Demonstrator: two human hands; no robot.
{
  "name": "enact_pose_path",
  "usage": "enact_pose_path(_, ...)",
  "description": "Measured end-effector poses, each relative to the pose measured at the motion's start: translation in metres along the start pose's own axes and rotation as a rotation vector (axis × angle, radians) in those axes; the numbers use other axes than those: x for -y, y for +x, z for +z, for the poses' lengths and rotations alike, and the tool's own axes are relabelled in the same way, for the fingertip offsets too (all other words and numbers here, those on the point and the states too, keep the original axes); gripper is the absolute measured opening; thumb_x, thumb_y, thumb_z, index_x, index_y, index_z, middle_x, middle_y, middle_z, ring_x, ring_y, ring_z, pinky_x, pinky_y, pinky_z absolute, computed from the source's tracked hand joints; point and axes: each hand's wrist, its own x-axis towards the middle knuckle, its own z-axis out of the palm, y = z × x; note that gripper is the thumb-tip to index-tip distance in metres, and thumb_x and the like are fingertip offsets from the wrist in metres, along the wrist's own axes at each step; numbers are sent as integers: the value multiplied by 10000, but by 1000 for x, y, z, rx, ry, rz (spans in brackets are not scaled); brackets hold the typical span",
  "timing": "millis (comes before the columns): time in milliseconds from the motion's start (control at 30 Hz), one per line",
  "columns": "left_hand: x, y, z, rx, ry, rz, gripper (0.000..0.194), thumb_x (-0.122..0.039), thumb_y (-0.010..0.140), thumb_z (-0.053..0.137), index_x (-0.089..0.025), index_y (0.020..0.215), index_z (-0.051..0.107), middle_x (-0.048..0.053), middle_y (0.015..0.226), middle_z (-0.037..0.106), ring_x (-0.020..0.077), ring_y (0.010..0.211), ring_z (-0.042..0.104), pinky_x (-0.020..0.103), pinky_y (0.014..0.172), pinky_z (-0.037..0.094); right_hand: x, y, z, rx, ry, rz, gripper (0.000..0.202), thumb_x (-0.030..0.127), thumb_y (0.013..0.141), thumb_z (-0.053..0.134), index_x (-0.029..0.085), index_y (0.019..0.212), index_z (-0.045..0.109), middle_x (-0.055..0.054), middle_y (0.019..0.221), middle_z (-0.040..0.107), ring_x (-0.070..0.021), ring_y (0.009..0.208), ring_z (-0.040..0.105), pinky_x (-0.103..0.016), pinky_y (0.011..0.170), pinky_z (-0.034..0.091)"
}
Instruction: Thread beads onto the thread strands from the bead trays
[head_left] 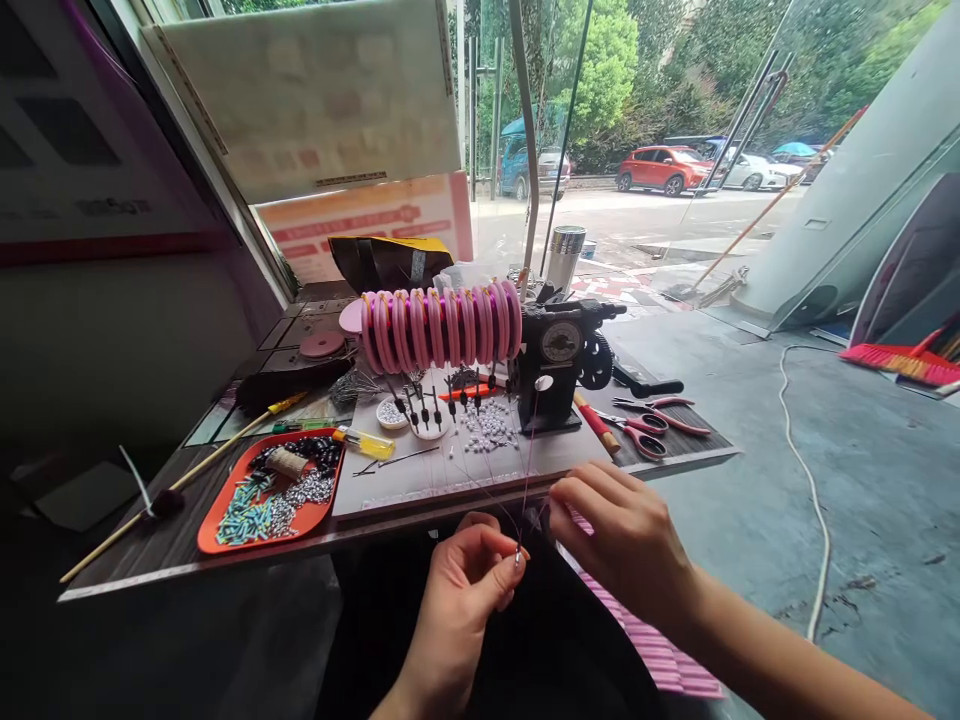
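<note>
My left hand [476, 590] is closed in a pinch, thumb against index finger, on thin threads [527, 470] in front of the table's edge. A tiny shiny bit shows at its fingertips, too small to name. Close by on the right, my right hand [619, 535] has its fingers curled together and seems to pinch a fine thread. The threads run up to a black stand with a dial [559, 345], which carries a row of pink thread spools [442, 325]. Black weights [426, 415] hang on threads below the spools.
An orange tray [211, 535] holds beads and a twine spool. Loose pale beads [491, 428] lie on the board [405, 490], near a yellow lighter [364, 443]. Scissors [646, 440] and pliers [686, 412] lie right. Pink strips [660, 650] hang beside my lap.
</note>
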Motion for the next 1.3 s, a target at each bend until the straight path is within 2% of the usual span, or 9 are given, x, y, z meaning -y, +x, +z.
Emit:
enact_pose_path(200, -6, 1, 0, 14, -109, -55, 63, -182, 599, 655, -146, 649, 670, 3, 691, 562, 43, 473, 347, 202, 463, 259, -3, 7, 9, 4, -81, -90, 278, 50, 804, 427, 177, 563, 481, -7, 541, 446, -147, 551, 375, -263, 552, 318)
enact_pose_path(333, -4, 4, 4, -57, -58, -50, 144, -265, 628, 709, -147, 594, 633, -37, 600, 488, 46, 465, 298, 201, 446, 220, -1, 7, 9, 4, -69, -87, 272, 54, 807, 432, 175, 569, 481, -7, 546, 442, -147, 553, 377, -261, 552, 323)
enact_pose_path(500, -6, 7, -2, -40, 23, 62, 175, -271, 637, 727, -152, 547, 635, -27, 640, 504, 95, 652, 429, 198, 649, 349, 0, 8, 10, 2, -66, -89, 266, 59, 803, 450, 170, 564, 485, -8, 547, 450, -144, 551, 376, -263, 547, 314)
enact_pose_path(667, -12, 9, -8, 37, 20, -74, 208, -319, 635, 728, -144, 579, 631, -47, 549, 467, 50, 446, 360, 200, 449, 277, 1, 7, 11, 14, -60, -84, 262, 70, 813, 452, 166, 574, 497, -11, 551, 454, -147, 555, 372, -270, 546, 300)
enact_pose_path(833, -24, 9, -18, 48, -21, -92, 204, -283, 622, 741, -126, 572, 620, 3, 738, 559, 67, 516, 510, 195, 482, 376, 3, 6, 16, 67, -9, -60, 254, 99, 838, 453, 163, 604, 525, -14, 562, 476, -147, 554, 399, -269, 546, 300)
enact_pose_path(933, -38, 0, -35, 17, 86, -31, 201, -267, 644, 728, -124, 564, 611, -4, 714, 558, 52, 489, 498, 179, 474, 379, 10, 8, 31, 220, 45, -49, 158, 103, 816, 517, 167, 689, 584, -18, 625, 554, -158, 607, 464, -272, 578, 327)
enact_pose_path(1067, -62, -19, -54, -1, 294, 55, 225, -281, 656, 717, -123, 548, 598, -3, 750, 553, 41, 449, 489, 187, 467, 389, 32, 20, 69, 340, -66, -137, 123, 100, 777, 601, 169, 874, 633, -40, 762, 631, -210, 747, 517, -318, 665, 361)
enact_pose_path(1200, -79, -25, -55, 11, 372, 86, 223, -300, 631, 728, -130, 552, 608, 14, 760, 559, 57, 435, 491, 207, 458, 396, 53, 40, 107, 335, -129, -144, 343, 167, 825, 559, 45, 1145, 531, -151, 939, 625, -268, 863, 511, -380, 710, 381)
enact_pose_path(1300, -88, -19, -56, -21, 408, 141, 250, -313, 632, 722, -134, 504, 603, 21, 718, 552, 77, 464, 484, 207, 453, 384, 54, 48, 122, 275, -130, -133, 340, 258, 801, 610, 31, 1052, 574, -182, 968, 617, -291, 895, 501, -397, 727, 378)
